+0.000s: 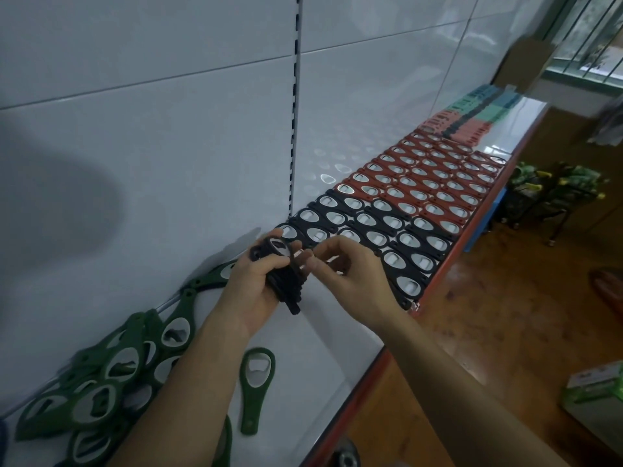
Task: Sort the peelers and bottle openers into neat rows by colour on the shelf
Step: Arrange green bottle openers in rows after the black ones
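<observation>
Head view, from my remote seat: I see the left hand (256, 281) gripping a stack of black bottle openers (286, 284) above the shelf (320, 348), just beside the laid black rows (387, 230). The right hand (350, 271) curls against the stack's edge; through the blur I cannot tell whether it pinches. A green pile (101, 372) lies at left.

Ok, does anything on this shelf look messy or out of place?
Yes. The green bottle openers lie in a loose, overlapping heap at the near left of the shelf, unlike the neat black rows and red rows farther along. One green opener lies alone beside the heap. The left hand grips a stack of black openers.
</observation>
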